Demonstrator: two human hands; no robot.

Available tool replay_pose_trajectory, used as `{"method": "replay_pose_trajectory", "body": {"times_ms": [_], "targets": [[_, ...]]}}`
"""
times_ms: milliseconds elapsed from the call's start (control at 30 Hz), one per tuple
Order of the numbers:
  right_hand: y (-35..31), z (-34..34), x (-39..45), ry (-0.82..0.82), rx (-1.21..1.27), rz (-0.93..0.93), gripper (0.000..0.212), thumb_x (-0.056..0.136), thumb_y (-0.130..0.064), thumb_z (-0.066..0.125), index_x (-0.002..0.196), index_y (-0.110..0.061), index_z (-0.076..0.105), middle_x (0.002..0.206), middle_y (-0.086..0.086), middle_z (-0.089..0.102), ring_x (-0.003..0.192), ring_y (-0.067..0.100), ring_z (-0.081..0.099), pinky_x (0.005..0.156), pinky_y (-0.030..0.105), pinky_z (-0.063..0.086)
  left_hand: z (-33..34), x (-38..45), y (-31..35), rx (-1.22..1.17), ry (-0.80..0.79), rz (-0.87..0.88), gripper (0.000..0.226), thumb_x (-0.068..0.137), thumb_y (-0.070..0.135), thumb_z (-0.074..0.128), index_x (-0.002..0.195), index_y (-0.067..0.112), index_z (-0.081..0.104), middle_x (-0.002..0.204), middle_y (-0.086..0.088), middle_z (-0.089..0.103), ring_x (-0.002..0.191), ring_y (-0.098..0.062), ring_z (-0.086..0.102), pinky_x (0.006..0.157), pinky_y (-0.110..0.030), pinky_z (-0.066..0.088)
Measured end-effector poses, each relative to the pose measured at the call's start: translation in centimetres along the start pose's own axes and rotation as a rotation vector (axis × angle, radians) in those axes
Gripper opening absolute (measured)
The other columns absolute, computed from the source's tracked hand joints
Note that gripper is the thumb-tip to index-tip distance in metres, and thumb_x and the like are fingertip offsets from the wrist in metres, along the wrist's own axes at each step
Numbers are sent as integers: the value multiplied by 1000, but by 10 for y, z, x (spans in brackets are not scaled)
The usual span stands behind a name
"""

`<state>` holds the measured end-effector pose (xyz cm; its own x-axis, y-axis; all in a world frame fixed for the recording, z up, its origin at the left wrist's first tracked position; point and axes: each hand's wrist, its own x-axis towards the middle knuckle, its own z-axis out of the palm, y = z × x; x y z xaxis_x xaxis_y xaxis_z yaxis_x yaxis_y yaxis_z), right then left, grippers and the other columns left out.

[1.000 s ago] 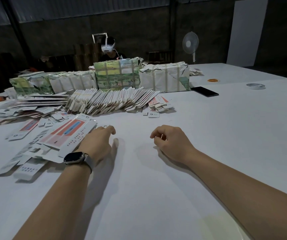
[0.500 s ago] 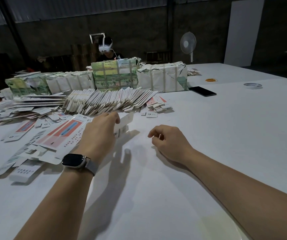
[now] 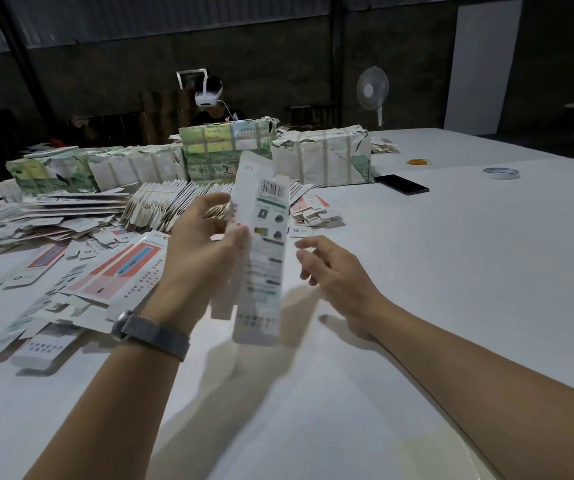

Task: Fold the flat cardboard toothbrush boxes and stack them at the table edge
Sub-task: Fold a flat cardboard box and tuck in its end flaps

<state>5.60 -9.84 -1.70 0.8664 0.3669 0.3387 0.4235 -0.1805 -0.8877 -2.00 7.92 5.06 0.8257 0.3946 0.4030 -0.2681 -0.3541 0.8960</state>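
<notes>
The left hand (image 3: 206, 244) pinches a flat toothbrush box (image 3: 261, 251) between thumb and fingers and holds it upright above the white table (image 3: 451, 271), barcode side facing the camera; the right hand (image 3: 337, 271) hovers just right of it, fingers loosely spread and apart, holding nothing. Left of the fingers lie scattered flat box blanks (image 3: 105, 271), beyond the fingertips a fanned row of folded boxes (image 3: 171, 199) and strapped bundles (image 3: 323, 157). Farther right a phone (image 3: 402, 184) and tape roll (image 3: 501, 173) rest, with a fan (image 3: 372, 89) against the dark wall.

2 hands (image 3: 206, 244) (image 3: 334, 268), 1 lifted box (image 3: 261, 244), 1 phone (image 3: 402, 184), 1 fan (image 3: 372, 89) — 1 tape roll (image 3: 500, 173)
</notes>
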Motion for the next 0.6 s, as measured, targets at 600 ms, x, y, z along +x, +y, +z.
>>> {"method": "replay_pose_trajectory", "body": {"times_ms": [600], "targets": [[-7, -2, 2, -73, 492, 41, 33, 107, -29, 38, 131, -11, 53, 117, 14, 72, 97, 28, 71, 79, 38, 58, 66, -26, -54, -388, -217, -309, 18, 104, 29, 54, 121, 34, 51, 89, 0, 78, 74, -16, 76, 53, -25, 55]]}}
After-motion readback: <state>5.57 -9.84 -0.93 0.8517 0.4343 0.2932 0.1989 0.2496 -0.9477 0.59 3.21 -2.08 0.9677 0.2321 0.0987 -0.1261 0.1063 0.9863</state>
